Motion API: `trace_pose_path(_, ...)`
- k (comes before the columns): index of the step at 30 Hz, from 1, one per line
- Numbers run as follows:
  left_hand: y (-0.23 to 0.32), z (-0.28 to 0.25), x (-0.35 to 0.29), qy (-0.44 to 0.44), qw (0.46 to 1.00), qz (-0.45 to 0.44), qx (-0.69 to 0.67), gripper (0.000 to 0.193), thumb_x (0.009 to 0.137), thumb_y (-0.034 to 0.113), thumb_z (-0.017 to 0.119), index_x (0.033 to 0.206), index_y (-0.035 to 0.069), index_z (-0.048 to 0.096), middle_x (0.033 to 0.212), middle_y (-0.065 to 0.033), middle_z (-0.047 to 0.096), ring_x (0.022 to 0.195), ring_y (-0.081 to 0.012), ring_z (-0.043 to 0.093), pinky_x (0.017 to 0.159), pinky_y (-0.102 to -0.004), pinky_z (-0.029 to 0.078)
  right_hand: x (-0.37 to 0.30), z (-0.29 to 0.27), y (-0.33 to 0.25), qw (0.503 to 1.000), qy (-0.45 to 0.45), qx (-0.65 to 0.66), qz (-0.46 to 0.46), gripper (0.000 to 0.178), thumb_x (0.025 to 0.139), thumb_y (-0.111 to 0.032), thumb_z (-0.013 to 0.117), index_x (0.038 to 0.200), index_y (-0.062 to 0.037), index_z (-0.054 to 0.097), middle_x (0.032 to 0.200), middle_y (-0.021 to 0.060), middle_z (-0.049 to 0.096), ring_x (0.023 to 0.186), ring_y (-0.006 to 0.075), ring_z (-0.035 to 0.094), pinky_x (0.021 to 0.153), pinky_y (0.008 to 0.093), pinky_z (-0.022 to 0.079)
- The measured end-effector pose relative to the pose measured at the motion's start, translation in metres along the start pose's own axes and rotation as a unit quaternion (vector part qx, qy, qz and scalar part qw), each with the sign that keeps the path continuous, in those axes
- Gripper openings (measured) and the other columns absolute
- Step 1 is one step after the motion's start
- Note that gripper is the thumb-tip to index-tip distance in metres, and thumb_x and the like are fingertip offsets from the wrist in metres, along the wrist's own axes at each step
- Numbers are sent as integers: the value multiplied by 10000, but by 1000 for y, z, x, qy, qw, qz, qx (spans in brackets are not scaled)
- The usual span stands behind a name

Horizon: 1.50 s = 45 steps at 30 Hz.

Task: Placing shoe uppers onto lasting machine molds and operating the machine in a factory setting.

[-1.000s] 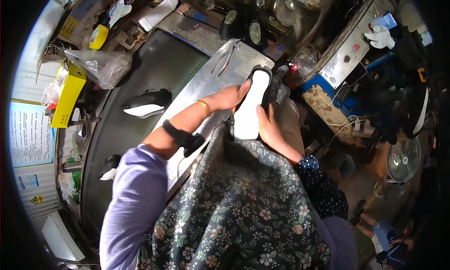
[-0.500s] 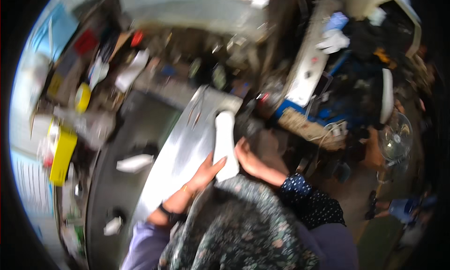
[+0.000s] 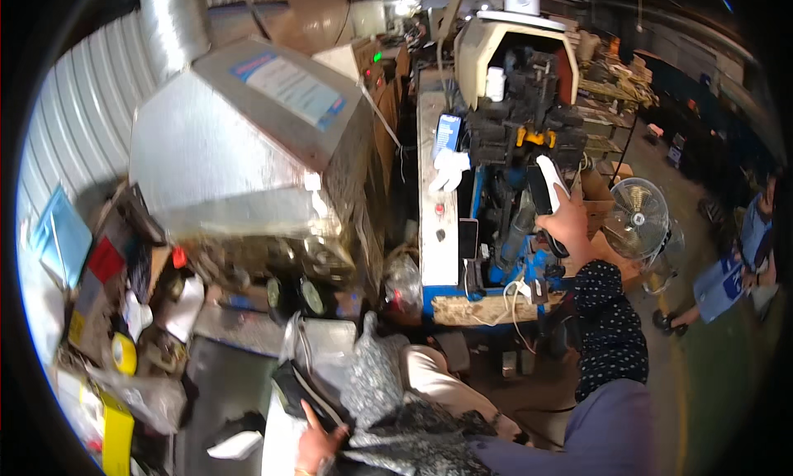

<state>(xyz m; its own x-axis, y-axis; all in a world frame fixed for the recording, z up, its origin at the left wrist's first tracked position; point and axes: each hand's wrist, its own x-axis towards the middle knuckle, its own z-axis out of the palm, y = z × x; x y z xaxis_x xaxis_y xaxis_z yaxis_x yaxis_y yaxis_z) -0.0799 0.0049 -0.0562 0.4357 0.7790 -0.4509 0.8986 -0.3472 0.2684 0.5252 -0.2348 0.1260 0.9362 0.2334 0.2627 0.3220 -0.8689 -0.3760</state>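
Note:
My right hand (image 3: 570, 224) reaches out at the right, its fingers closed round a black shoe (image 3: 541, 189) with a white sole. It holds this shoe up in front of a machine with black and blue parts (image 3: 514, 146). Low in the picture, my left hand (image 3: 316, 445) grips the near end of another black shoe (image 3: 299, 393) with a pale edge, over a metal table. The inside of the left grip is partly hidden. On the dark conveyor belt (image 3: 206, 385) to the left lies a black item with a white sole (image 3: 237, 445).
A large metal hood (image 3: 223, 154) stands at the far left, behind the belt. A phone (image 3: 467, 238) and white cloth (image 3: 448, 169) lie on the machine's side ledge. A standing fan (image 3: 638, 218) is at the right. Another person (image 3: 727, 282) sits farther right. Yellow tape (image 3: 124, 354) sits at the left.
Both hands were together at a white shoe-shaped piece over my lap. They are now apart: the right has gone forward and right, the left lower. The view has tilted up.

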Motion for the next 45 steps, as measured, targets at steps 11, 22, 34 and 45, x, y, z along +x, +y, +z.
trace_pose_path(11, 122, -123, 31, -293, 636, 185, -689, 782, 933, 621, 451, 1310, -63, 476, 1212, -224, 593, 1128, -321, 589, 929, -450, 501, -166, 37, -92, 782, 74, 230, -574, 812, 567, -225, 817, 1322, -252, 521, 1435, 183, 401, 1182, 410, 467, 943, 494, 431)
trace_pose_path(22, 11, -141, 39, 129, 533, 40, -836, 277, 874, 269, 635, 1065, 70, 611, 1030, -103, 670, 943, -227, 654, 874, -377, 531, -261, 172, -239, 716, -253, 342, -554, 820, 751, -284, 792, 1410, -12, 387, 1495, 239, 322, 1326, 437, 368, 1092, 506, 315)
trace_pose_path(34, -91, -176, 365, 228, 943, 143, -193, 897, 739, 317, 795, 1462, 33, 346, 1400, -234, 472, 1326, -315, 438, 1096, -365, 340, -211, 418, -386, 807, -524, 161, -220, 969, 814, -493, 691, 1467, 63, 241, 1391, 293, 453, 1296, 389, 457, 1078, 411, 364)
trace_pose_path(45, -91, -204, 385, 213, 959, 63, -176, 841, 772, 353, 762, 1428, 2, 368, 1364, -231, 511, 1270, -354, 495, 1047, -379, 411, -243, 464, -461, 682, -571, 389, -241, 673, 893, -260, 679, 1452, -50, 368, 1277, 214, 587, 1203, 296, 557, 990, 388, 440)
